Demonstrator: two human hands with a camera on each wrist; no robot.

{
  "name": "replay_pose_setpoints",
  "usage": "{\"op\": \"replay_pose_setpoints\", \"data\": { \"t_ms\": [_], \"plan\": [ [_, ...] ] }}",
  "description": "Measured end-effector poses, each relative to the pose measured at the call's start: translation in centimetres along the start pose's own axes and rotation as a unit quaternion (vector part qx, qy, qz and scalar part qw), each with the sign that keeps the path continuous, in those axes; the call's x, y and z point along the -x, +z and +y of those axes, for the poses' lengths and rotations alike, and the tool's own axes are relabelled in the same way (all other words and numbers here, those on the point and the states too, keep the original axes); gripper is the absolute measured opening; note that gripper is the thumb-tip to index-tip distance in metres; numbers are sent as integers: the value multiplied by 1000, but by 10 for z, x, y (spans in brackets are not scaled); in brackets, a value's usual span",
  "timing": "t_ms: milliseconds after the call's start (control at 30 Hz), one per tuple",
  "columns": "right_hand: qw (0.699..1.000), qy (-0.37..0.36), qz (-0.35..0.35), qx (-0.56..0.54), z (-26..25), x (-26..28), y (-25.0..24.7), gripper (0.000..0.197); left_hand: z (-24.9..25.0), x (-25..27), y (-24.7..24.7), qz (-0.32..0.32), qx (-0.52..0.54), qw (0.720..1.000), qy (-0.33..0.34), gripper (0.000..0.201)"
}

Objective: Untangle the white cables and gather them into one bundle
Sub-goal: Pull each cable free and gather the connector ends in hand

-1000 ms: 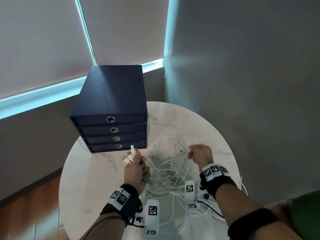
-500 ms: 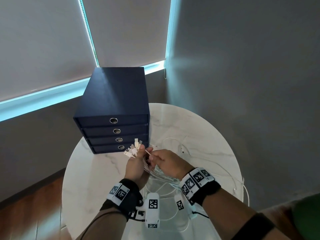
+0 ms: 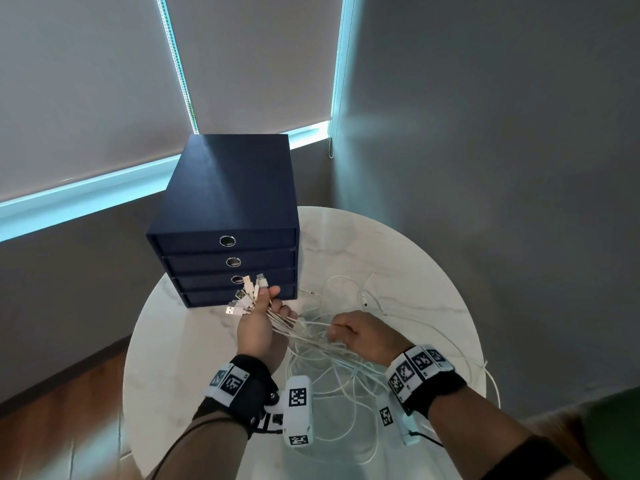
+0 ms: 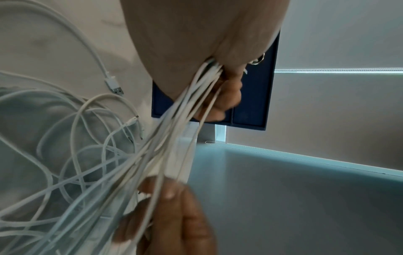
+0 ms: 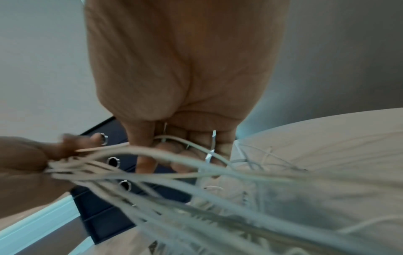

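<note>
At the far left of your round marble surface (image 3: 166, 358) stands one dark blue drawer box (image 3: 228, 202) with four drawers, each with a metal ring pull; three rings show plainly and the fourth is hidden behind the plugs you hold. Just in front of it, your left hand (image 3: 256, 327) has its grip clamped around the white cables (image 3: 311, 336) near their ends, thumb pressed on top, so the USB plugs (image 3: 247, 294) fan out above your fist; about seven or eight plugs show, though the exact count cannot be told because they overlap. From the left wrist view the strands leave your fist (image 4: 196, 43) as one tight sheaf (image 4: 187, 100) and spread downward. To the right, your right hand (image 3: 367, 336) is curled with its fingers hooked round several of those same strands, a little apart from your left hand, and the strands run taut between the two. The right wrist view shows at least two strands (image 5: 187, 143) crossing your curled fingers (image 5: 144, 155). Below and right of both hands, the rest of the cables lie in loose, overlapping loops (image 3: 346, 403) on the surface, with several free ends (image 3: 365, 299) lying near the far right edge of the tangle.
</note>
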State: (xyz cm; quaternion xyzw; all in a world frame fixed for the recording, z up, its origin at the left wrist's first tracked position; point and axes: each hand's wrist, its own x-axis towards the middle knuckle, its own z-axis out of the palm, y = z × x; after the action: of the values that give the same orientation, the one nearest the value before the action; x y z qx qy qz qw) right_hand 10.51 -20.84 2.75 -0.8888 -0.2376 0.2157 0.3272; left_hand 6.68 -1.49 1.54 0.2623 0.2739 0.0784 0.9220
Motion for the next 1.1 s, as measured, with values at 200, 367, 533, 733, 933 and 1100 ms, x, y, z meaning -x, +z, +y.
{"op": "replay_pose_setpoints", "data": {
  "t_ms": [200, 367, 533, 733, 933, 1100],
  "plan": [
    [977, 111, 170, 62, 29, -5, -18, 14, 3, -1, -5, -14, -87, 996, 3, 27],
    [945, 88, 204, -238, -6, -17, -19, 23, -10, 5, -1, -21, -203, 978, -37, 17],
    [940, -4, 174, -294, -50, -23, -3, 11, -19, 8, 5, -21, -227, 972, -52, 17],
    [931, -3, 111, -347, -49, -19, 22, 13, -5, 5, 8, -37, -210, 977, -23, 23],
    [898, 113, 90, -416, -41, -16, 19, 24, -4, 4, 6, -56, -218, 974, 5, 7],
    [847, 151, 167, -481, -49, -41, 1, 29, -20, 14, 6, -105, -318, 942, 30, 21]
  ]
}}
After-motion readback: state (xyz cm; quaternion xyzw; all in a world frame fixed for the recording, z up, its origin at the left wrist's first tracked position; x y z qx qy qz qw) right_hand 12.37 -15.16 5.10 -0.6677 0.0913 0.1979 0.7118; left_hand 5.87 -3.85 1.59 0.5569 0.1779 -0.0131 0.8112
